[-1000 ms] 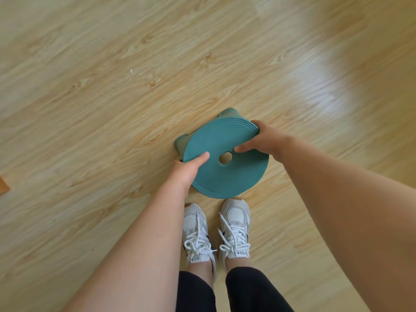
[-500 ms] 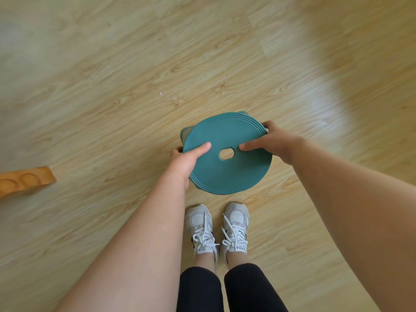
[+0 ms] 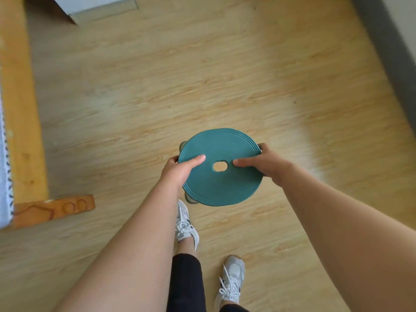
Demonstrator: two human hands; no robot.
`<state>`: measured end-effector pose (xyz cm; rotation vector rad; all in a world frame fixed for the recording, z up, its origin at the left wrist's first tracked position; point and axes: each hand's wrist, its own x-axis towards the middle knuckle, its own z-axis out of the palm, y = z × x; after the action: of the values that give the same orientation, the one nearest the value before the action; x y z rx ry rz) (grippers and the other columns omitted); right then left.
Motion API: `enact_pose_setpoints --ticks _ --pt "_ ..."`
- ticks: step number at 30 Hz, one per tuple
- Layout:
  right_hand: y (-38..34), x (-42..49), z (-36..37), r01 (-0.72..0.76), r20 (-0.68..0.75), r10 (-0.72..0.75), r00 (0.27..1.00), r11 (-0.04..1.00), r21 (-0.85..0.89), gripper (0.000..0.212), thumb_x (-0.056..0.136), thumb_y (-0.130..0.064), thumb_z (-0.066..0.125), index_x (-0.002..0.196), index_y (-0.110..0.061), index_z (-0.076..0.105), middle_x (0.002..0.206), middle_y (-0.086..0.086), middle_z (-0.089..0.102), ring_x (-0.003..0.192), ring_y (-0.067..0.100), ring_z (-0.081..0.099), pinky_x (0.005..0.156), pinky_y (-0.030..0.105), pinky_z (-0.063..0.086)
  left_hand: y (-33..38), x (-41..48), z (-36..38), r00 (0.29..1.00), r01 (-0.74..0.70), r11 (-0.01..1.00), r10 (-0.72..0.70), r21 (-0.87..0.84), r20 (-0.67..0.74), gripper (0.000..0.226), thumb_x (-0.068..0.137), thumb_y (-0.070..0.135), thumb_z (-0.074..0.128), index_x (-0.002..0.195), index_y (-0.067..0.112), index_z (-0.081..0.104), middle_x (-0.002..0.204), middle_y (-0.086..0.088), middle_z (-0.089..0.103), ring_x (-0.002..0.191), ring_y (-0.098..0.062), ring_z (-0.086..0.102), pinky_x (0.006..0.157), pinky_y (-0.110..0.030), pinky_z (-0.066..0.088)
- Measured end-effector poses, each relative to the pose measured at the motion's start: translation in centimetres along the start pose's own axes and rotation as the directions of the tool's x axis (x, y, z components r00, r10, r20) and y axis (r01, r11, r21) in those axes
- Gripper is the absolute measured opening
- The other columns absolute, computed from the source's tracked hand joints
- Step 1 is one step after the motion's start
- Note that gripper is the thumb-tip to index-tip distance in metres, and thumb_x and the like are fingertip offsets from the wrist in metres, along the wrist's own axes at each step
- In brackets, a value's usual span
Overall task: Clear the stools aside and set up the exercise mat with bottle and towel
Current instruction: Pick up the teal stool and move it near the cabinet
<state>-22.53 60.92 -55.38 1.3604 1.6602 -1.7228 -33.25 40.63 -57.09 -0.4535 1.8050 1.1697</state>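
Teal stool gripped at both rims, clear of the floor
Left hand and right hand are clasping opposite edges — thumbs lying on the seat.

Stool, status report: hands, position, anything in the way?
Both hands, left and right, grip the teal stool by its seat rim. Wooden furniture left; floor ahead open.

A single wide-angle view looked from the person's head almost straight down at the wooden floor, close above both forearms. The shoes sat at the lower centre of the frame, a wooden bed frame ran down the left edge, and straight lines bowed toward the corners.
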Motion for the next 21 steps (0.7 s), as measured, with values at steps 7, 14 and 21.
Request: enact_pose_setpoints --ticks 7,14,21 --pt "-13.0 3.2 5.8 0.018 0.026 -0.017 1.0 0.999 -0.047 0.091 0.065 -0.019 0.09 0.139 -0.012 0.037 0.124 0.007 0.058 0.109 0.025 0.06 0.095 0.044 0.052 10.0 3.4 -8.5 0.998 -0.023 0.998 0.02 -0.056 -0.065 0.065 0.058 0.045 0.086 0.113 0.018 0.063 0.104 0.0 0.072 0.09 -0.02 0.07 0.079 -0.032 0.055" --pt "-24.4 8.2 11.5 0.037 0.072 -0.032 0.997 0.997 -0.064 0.089 0.063 -0.019 0.09 0.135 -0.013 0.039 0.118 0.005 0.06 0.102 0.022 0.062 0.084 0.038 0.054 18.9 8.0 -15.9 0.992 -0.005 0.992 -0.011 -0.125 -0.127 0.071 0.056 0.048 0.086 0.113 0.015 0.059 0.104 0.0 0.069 0.087 -0.017 0.067 0.06 -0.026 0.047" --pt "-34.3 14.0 15.6 0.006 0.099 0.003 0.995 0.996 -0.092 0.073 0.065 -0.017 0.088 0.125 -0.013 0.047 0.116 0.005 0.064 0.098 0.021 0.064 0.087 0.043 0.055 26.6 13.1 -21.0 0.988 0.004 0.986 -0.03 -0.168 -0.154 0.055 0.063 0.041 0.085 0.106 0.018 0.059 0.1 0.002 0.068 0.081 -0.012 0.064 0.058 -0.025 0.045"
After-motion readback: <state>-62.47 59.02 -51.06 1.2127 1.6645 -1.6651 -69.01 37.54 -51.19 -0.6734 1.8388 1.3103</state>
